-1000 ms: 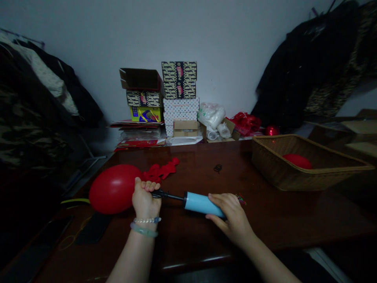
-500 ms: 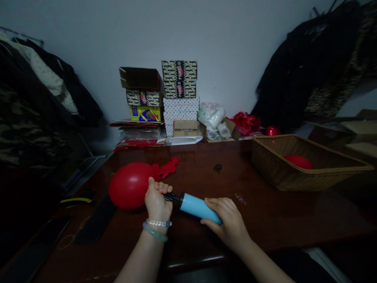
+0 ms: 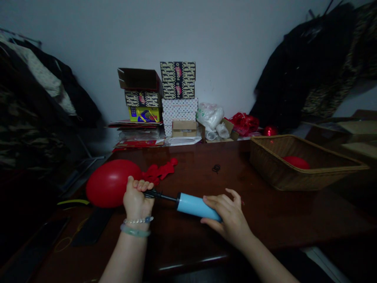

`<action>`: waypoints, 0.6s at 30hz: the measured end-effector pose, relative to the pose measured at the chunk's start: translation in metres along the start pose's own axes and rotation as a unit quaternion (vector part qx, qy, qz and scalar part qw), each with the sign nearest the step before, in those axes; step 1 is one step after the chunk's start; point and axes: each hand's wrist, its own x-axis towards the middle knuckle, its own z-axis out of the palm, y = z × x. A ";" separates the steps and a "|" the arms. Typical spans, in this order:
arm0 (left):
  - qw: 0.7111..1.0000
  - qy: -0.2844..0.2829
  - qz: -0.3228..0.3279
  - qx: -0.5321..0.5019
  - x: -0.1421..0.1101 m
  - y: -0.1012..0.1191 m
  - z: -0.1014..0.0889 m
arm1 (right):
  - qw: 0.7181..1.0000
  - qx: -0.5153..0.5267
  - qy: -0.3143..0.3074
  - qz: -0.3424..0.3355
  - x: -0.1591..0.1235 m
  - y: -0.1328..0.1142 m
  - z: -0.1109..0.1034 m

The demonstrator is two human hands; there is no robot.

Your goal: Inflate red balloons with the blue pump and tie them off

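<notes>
My left hand [image 3: 138,196] is closed around the black end of a hand balloon pump, with an inflated red balloon [image 3: 113,182] just beyond it at the left. The balloon's neck is hidden by my fingers. My right hand [image 3: 228,216] grips the light-blue barrel of the balloon pump [image 3: 194,206], its index finger raised off it. Between barrel and black end, a thin dark rod shows. Several flat red balloons [image 3: 159,171] lie on the table behind my left hand.
A wicker basket [image 3: 273,175] with a red balloon [image 3: 297,162] inside stands at the right. Black bands [image 3: 216,169] lie mid-table. A dark flat object [image 3: 92,226] lies at the left. Stacked boxes [image 3: 178,80] and a white plastic bag [image 3: 210,114] stand by the wall.
My left hand has moved left with the pump's black end and the balloon, drawing out the thin rod. My right hand has stayed nearly in place, its index finger now lifted.
</notes>
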 end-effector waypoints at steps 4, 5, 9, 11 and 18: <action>1.000 0.012 0.005 -0.027 0.009 0.015 -0.004 | 0.999 -0.028 0.012 -0.017 0.001 0.006 -0.005; 0.999 0.014 0.008 -0.030 0.010 0.017 -0.004 | 0.999 -0.031 0.017 -0.023 0.001 0.007 -0.005; 0.999 0.014 0.009 -0.036 0.011 0.019 -0.005 | 0.998 -0.036 0.037 -0.040 -0.002 0.007 -0.001; 0.999 0.015 0.006 -0.038 0.011 0.017 -0.006 | 0.997 -0.037 0.044 -0.043 -0.004 0.005 0.002; 0.999 0.019 -0.008 -0.039 0.004 0.002 -0.005 | 0.996 -0.044 0.074 -0.038 -0.008 -0.002 0.009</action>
